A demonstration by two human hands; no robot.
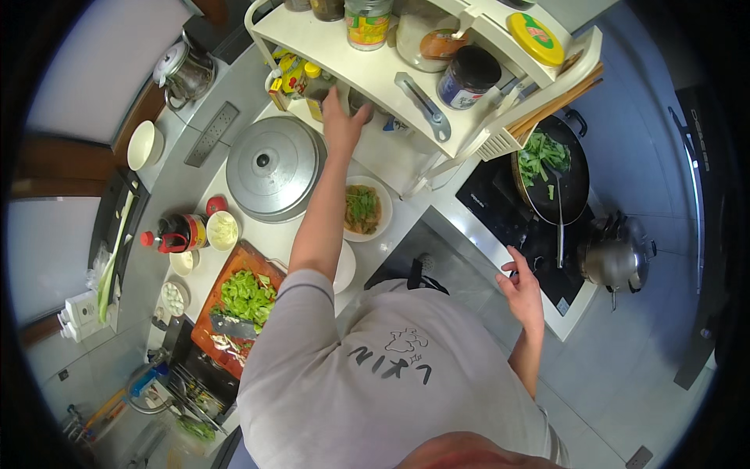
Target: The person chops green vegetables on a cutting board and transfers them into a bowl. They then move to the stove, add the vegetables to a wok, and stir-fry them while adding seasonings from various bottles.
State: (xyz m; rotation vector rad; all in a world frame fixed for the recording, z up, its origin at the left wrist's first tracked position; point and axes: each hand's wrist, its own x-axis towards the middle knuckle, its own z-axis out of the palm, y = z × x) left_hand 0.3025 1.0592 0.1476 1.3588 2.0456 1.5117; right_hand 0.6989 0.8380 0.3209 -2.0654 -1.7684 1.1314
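Note:
My left hand (344, 117) reaches beneath the upper board of a white shelf rack, its thumb and forefinger spread beside a bottle with a yellow cap (313, 71) and a dark jar (355, 101). Whether it grips the jar cannot be told. My right hand (520, 287), loosely curled and empty, is over the front edge of the black cooktop (489, 190). On the cooktop, a black frying pan (571, 199) holds cut green vegetables (542, 155) and a metal spatula (560, 220). Below my left forearm's right side sits a plate of food topped with green herbs (362, 205).
A large lidded metal pot (272, 167) stands left of my forearm. Further down lies an orange cutting board (202, 328) with chopped greens and a cleaver (233, 326). A soy sauce bottle (188, 232) and small bowls stand nearby. A steel pot (615, 252) is right of the cooktop.

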